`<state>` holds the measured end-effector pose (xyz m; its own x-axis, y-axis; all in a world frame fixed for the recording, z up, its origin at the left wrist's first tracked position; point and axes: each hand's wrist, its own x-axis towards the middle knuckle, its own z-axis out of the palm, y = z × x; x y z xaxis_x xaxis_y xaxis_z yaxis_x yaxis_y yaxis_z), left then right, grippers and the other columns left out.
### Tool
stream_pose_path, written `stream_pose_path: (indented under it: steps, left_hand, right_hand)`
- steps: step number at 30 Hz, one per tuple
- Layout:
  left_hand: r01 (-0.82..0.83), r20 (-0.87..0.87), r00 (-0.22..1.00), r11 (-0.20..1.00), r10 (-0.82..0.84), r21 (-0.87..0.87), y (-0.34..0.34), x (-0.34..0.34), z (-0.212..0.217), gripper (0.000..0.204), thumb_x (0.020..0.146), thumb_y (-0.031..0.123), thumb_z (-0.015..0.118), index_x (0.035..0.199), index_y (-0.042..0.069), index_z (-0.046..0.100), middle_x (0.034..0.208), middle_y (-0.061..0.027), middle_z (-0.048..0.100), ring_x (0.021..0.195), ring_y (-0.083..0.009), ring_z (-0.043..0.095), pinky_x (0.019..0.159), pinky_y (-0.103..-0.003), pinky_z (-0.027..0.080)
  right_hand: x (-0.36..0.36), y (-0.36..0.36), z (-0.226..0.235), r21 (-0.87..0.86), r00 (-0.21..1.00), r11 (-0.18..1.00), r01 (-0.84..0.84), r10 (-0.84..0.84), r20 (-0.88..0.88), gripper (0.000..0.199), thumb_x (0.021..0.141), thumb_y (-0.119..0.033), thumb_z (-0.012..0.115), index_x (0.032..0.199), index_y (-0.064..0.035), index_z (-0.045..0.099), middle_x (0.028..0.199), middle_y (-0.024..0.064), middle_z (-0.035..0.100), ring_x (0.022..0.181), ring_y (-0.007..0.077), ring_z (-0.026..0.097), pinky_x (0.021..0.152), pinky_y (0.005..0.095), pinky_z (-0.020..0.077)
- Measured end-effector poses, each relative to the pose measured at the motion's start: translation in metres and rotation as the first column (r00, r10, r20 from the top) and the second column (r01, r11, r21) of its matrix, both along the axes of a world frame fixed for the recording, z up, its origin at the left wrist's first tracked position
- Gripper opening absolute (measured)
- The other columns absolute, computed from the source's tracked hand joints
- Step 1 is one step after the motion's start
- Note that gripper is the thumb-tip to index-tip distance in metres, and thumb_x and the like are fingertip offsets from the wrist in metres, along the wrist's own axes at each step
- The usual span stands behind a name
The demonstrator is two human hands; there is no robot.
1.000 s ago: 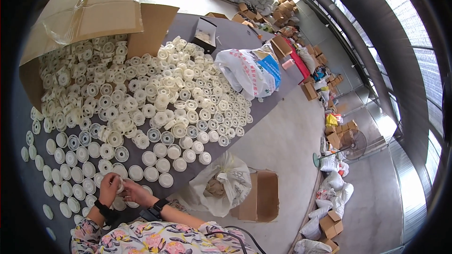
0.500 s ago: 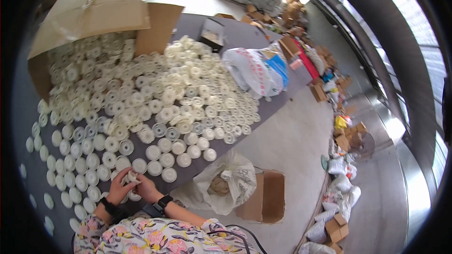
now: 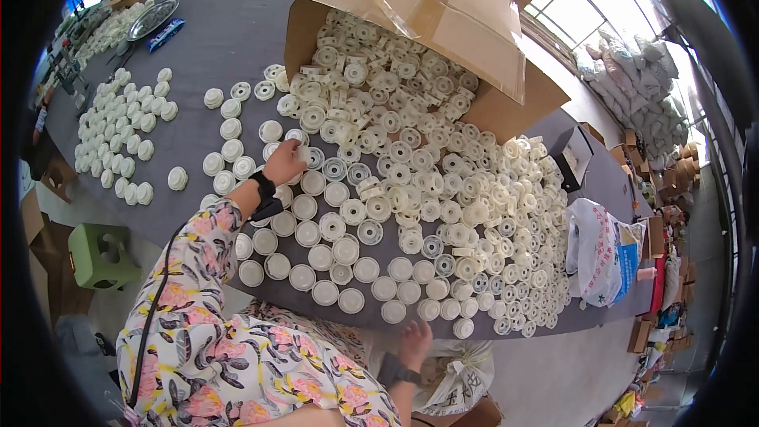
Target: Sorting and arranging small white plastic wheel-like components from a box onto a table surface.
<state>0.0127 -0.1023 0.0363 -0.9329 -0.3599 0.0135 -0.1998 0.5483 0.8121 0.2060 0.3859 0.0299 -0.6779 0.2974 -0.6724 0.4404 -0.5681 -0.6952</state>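
My left hand (image 3: pixel 285 162) reaches out over the grey-covered table among white round plastic discs (image 3: pixel 345 251). Its fingers are bent down and closed at a pale disc, partly hidden by the hand. My right hand (image 3: pixel 415 343) is low by the table's near edge, beside the closest discs and above a white plastic bag (image 3: pixel 465 375). Its fingers are loosely curled and apart, with nothing seen in them. Beyond the hands, a heap of cream-coloured ringed plastic parts (image 3: pixel 395 122) spills from a tipped cardboard box (image 3: pixel 443 0).
At the left lies a group of white knobbed parts (image 3: pixel 118 130). A green stool (image 3: pixel 103 255) stands below the table's left side. A printed plastic bag (image 3: pixel 601 249) and a small black box (image 3: pixel 572 160) are on the right. Sacks (image 3: pixel 632 71) are piled behind.
The view has swung left. My hands, which were together at a small pale part, have separated: the left has gone forward over the discs, the right has drawn back to the table edge.
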Motion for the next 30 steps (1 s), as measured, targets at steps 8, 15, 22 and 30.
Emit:
stream_pose_path:
  steps: [8,15,22,30]
  left_hand:
    - [0.323,0.347,0.928,0.747,-0.131,-0.581,0.029,-0.086,-0.082,0.031,0.070,0.024,0.064,0.094,0.004,0.063,0.091,-0.0153,0.064,0.085,-0.0311,0.063,0.071,-0.042,0.054]
    - [0.112,-0.102,0.970,0.781,-0.219,-0.614,-0.004,-0.047,-0.119,0.050,0.079,0.012,0.061,0.126,0.000,0.047,0.129,-0.0235,0.047,0.118,-0.0408,0.046,0.100,-0.046,0.036]
    - [0.385,0.021,0.905,0.797,-0.425,-0.464,0.109,0.045,-0.023,0.047,0.073,-0.002,0.059,0.119,0.002,0.049,0.136,-0.0209,0.040,0.128,-0.0404,0.035,0.106,-0.048,0.028]
    - [0.578,0.099,0.797,0.704,-0.596,-0.413,0.186,0.069,0.011,0.035,0.068,-0.002,0.061,0.101,0.004,0.053,0.126,-0.0224,0.044,0.119,-0.0411,0.040,0.100,-0.048,0.032]
  right_hand:
    - [0.079,0.133,-0.044,-0.042,0.933,0.935,0.351,-0.346,0.103,0.028,0.089,-0.030,0.052,0.106,-0.0083,0.052,0.090,0.0077,0.057,0.072,0.0219,0.052,0.066,0.0340,0.0455]
    - [0.132,0.176,-0.138,0.680,0.771,0.685,0.261,-0.572,0.280,0.025,0.080,-0.019,0.051,0.089,0.0009,0.064,0.084,0.0231,0.064,0.080,0.0376,0.062,0.071,0.0479,0.0465]
    - [0.107,0.173,-0.141,0.675,0.757,0.732,-0.093,-0.388,0.525,0.047,0.084,-0.031,0.056,0.116,0.0035,0.061,0.120,0.0268,0.058,0.114,0.0391,0.054,0.094,0.0408,0.0430]
    - [0.092,0.210,-0.289,0.660,0.802,0.606,-0.443,-0.061,0.595,0.054,0.085,-0.030,0.055,0.129,-0.0005,0.050,0.129,0.0279,0.050,0.115,0.0384,0.053,0.092,0.0429,0.0452]
